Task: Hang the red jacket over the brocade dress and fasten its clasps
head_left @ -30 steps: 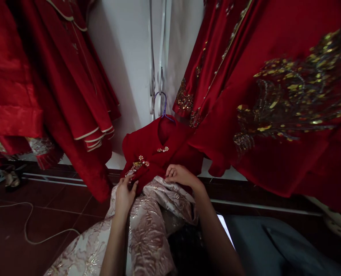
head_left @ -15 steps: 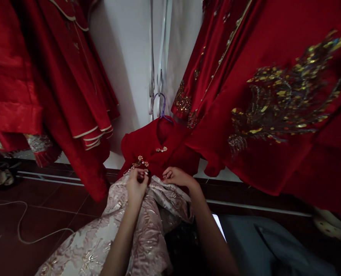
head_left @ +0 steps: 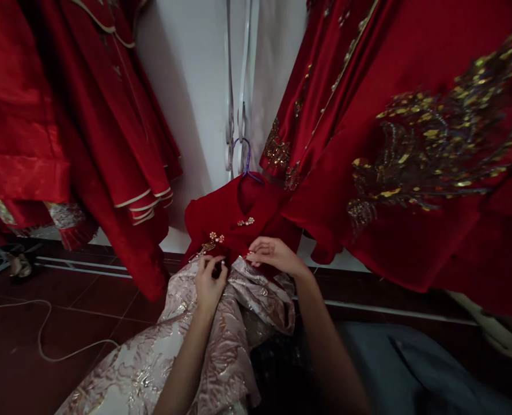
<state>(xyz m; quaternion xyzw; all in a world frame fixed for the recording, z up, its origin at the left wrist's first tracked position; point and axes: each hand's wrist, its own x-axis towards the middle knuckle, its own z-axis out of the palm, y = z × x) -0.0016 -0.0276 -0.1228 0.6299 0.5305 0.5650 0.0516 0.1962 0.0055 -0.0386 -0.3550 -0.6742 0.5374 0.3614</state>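
A small red dress [head_left: 227, 216] with pearl frog buttons [head_left: 216, 237] hangs on a purple hanger [head_left: 247, 161] from a white rail. Its pale pink brocade skirt [head_left: 221, 340] spills down toward me. My left hand [head_left: 209, 283] is closed, pinching the fabric where the red bodice meets the skirt, just below the lowest button. My right hand [head_left: 273, 255] lies on the red bodice at the waist seam, fingers bent and pressing the cloth.
Long red gowns [head_left: 91, 115] hang at the left. A red gown with gold sequin embroidery [head_left: 424, 144] hangs at the right. A white cord [head_left: 44, 340] loops on the dark red tiled floor. Grey fabric [head_left: 411, 369] lies at the lower right.
My left hand moved right from the skirt's left edge to the waist seam and closed on the fabric. My right hand shifted slightly up onto the bodice.
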